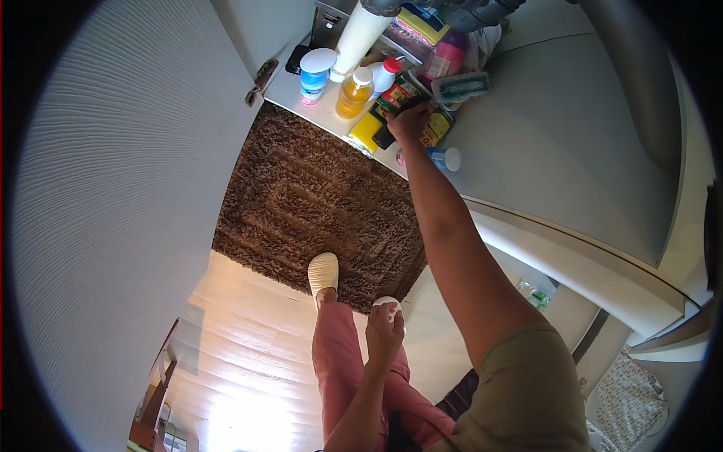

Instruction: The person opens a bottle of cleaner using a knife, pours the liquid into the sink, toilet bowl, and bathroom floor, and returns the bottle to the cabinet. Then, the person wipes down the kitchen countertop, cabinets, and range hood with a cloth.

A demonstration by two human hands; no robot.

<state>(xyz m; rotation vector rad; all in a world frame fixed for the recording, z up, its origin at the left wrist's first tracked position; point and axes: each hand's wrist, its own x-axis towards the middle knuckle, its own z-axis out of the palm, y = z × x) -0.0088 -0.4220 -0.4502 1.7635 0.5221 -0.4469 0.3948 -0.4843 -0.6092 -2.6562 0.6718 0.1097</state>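
My right hand [410,123] reaches into the low cabinet, fingers closed on a dark printed packet [399,95] with red and green on its label. Beside it lie a yellow sponge-like block [366,132] and a blue bottle with a white cap [444,158]. A bottle of amber liquid [353,96], a white bottle with a red cap [385,75] and a blue and white container [314,78] stand to the left. Just right of the hand is a teal-and-white scrubbing brush or pad [461,88]. My left hand [385,331] hangs by my knee, fingers loosely curled and apart, with nothing visible in it.
Grey drain pipes [474,13] cross the cabinet top. A white roll [358,41], a pink bottle [446,56] and a yellow packet [423,24] stand farther back. The open white door [135,196] is at left. A brown shaggy mat [309,192] lies on the floor.
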